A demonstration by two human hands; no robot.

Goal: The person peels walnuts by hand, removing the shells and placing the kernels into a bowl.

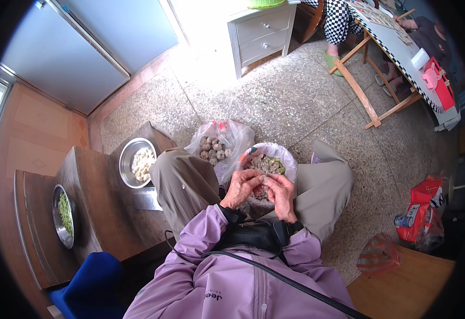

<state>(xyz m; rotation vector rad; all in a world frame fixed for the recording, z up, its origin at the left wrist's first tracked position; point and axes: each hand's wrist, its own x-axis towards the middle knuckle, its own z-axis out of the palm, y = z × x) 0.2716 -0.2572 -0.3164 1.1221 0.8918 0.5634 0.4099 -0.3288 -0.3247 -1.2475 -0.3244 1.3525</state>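
My left hand (241, 187) and my right hand (279, 194) meet between my knees, fingertips pinched together. Between them is a small pale piece, apparently a garlic clove, mostly covered by the fingers. Directly beneath sits a bin (291, 155) lined with a white bag, holding dry papery garlic skins (264, 164) and some green scraps. Just beyond it, whole garlic bulbs (214, 150) fill an open clear plastic bag (243, 133) on the floor. To the left, a steel bowl (124, 169) contains peeled garlic cloves (143, 162).
A second steel bowl (57, 226) with chopped greens stands on the wooden surface (97, 196) at left, near a blue chair (91, 284). A flat metal piece (147, 199) lies by my left knee. Ahead are a white drawer cabinet (261, 34) and a folding table (389, 42) with people seated.
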